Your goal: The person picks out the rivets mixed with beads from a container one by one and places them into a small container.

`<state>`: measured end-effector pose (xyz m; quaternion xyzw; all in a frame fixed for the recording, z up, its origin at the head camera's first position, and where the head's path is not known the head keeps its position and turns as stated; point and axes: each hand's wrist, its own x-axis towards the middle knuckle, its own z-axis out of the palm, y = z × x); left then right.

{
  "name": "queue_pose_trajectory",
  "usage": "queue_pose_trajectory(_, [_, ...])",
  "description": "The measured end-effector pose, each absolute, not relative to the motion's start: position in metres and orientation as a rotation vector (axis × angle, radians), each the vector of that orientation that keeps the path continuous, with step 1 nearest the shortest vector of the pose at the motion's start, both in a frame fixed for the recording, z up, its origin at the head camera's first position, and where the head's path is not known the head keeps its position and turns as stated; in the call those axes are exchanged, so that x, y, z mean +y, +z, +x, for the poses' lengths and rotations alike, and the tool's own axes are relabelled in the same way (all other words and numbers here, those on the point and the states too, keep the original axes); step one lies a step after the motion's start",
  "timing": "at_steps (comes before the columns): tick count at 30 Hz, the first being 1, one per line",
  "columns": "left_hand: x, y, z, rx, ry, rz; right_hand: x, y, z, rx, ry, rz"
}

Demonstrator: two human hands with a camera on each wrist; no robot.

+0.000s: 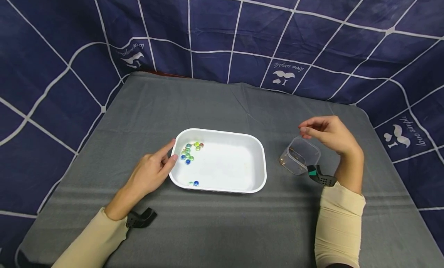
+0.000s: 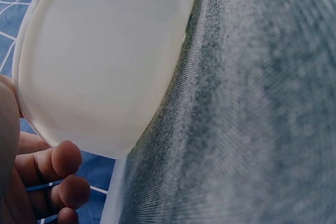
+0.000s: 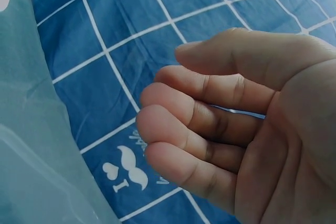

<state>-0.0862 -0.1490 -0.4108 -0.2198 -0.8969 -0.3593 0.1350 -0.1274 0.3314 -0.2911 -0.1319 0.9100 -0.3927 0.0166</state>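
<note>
A white rectangular tray [image 1: 229, 160] sits on the grey cloth. Several glass marbles [image 1: 187, 151] in green, blue and other colours lie at its left end, two more near its front side. My left hand [image 1: 149, 169] touches the tray's left rim with extended index finger and thumb. In the left wrist view the tray wall [image 2: 105, 66] rises beside the fingers. Just behind a clear plastic container [image 1: 301, 154], my right hand [image 1: 333, 135] hovers with loosely bent fingers. Nothing shows within that hand [image 3: 226, 114]. Small items [image 1: 283, 159] show through the container's left side.
Grey cloth [image 1: 222, 229] covers the table. Blue grid-patterned fabric [image 1: 215, 29] rises at the back and sides. Each wrist carries a black camera mount, the left [image 1: 141, 218] and the right [image 1: 320, 176], the latter close to the container.
</note>
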Motion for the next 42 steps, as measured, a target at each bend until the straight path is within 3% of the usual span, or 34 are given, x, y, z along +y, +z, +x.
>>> queue_pose_trajectory(42, [-0.151,-0.407,-0.086,-2.649,-1.027,-0.612,0.276,-0.304,-0.150,2.711,-1.217,-0.551])
